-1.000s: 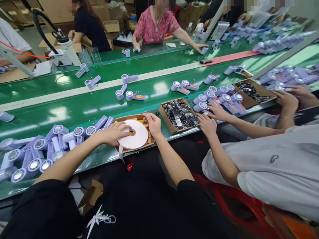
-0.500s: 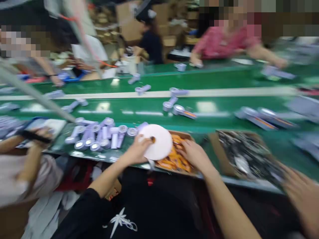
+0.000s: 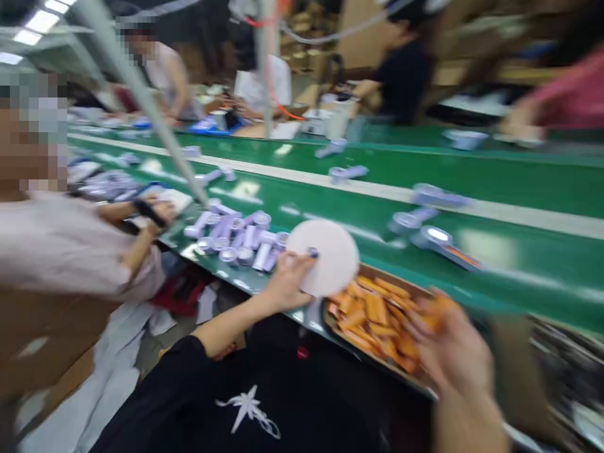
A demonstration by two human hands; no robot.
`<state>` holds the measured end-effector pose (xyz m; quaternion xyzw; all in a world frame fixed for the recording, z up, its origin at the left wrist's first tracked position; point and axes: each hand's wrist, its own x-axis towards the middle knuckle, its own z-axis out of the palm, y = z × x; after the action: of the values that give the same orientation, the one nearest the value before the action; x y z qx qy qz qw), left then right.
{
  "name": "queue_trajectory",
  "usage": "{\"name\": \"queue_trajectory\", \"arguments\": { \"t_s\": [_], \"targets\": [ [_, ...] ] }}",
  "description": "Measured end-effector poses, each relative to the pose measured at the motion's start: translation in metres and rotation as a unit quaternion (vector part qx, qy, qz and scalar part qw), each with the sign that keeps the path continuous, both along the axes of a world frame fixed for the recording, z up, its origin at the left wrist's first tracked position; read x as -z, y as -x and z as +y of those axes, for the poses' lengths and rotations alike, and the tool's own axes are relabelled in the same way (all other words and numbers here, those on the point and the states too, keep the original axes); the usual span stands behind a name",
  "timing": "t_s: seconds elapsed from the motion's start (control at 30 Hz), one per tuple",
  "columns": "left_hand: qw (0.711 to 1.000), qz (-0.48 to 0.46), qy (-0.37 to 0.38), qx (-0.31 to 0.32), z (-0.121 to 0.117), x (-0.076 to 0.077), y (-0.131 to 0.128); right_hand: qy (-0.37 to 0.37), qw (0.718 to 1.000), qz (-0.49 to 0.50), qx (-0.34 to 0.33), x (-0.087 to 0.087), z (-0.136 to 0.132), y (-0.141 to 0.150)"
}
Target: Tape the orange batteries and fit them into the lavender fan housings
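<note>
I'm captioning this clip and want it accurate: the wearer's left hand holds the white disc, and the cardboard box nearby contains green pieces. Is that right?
Not quite: the pieces in the cardboard box are orange, not green, as the head view shows. The left hand does hold the white disc.

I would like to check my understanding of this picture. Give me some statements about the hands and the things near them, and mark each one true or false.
1. The left hand holds the white roll. True.
2. The box contains blue pieces. False: its pieces are orange.
3. Purple parts lie heaped to the left of the roll. True.
4. The right hand is on the roll. False: it is at the box; blur hides whether it holds a piece.
5. The belt is green. True.
</note>
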<state>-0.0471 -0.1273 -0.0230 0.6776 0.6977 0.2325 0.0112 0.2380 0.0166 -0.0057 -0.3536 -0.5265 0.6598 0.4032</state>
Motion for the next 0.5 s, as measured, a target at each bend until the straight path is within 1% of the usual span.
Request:
{"name": "queue_trajectory", "arguments": {
  "t_s": [0.03,0.07,0.1,0.13,0.2,0.23,0.3,0.4,0.5],
  "targets": [
    [0.999,-0.012,-0.013,-0.029,0.000,0.003,0.002,0.021,0.999,0.017,0.022,-0.003,-0.007,0.006],
    [0.998,-0.013,-0.030,-0.044,0.002,0.006,0.004,0.018,0.999,0.024,0.037,-0.006,-0.010,0.012],
    [0.998,-0.009,-0.048,-0.039,0.004,0.009,0.006,-0.006,0.999,0.015,0.040,-0.009,-0.011,0.017],
    [0.997,-0.001,-0.067,-0.028,0.005,0.011,0.008,-0.056,0.997,-0.009,0.047,-0.011,-0.010,0.021],
    [0.994,0.026,-0.106,0.008,0.006,0.011,0.010,-0.148,0.985,-0.081,0.047,-0.019,-0.009,0.023],
    [0.992,0.043,-0.119,0.023,0.005,0.009,0.010,-0.180,0.976,-0.114,0.044,-0.023,-0.010,0.022],
    [0.987,0.083,-0.128,0.041,0.000,0.002,0.010,-0.215,0.963,-0.157,0.037,-0.033,-0.013,0.018],
    [0.981,0.140,-0.119,0.064,-0.008,-0.008,0.007,-0.257,0.947,-0.190,0.038,-0.046,-0.014,0.012],
    [0.974,0.168,-0.098,0.116,-0.013,-0.014,0.008,-0.307,0.926,-0.220,0.018,-0.058,-0.009,0.010]
  ]
}}
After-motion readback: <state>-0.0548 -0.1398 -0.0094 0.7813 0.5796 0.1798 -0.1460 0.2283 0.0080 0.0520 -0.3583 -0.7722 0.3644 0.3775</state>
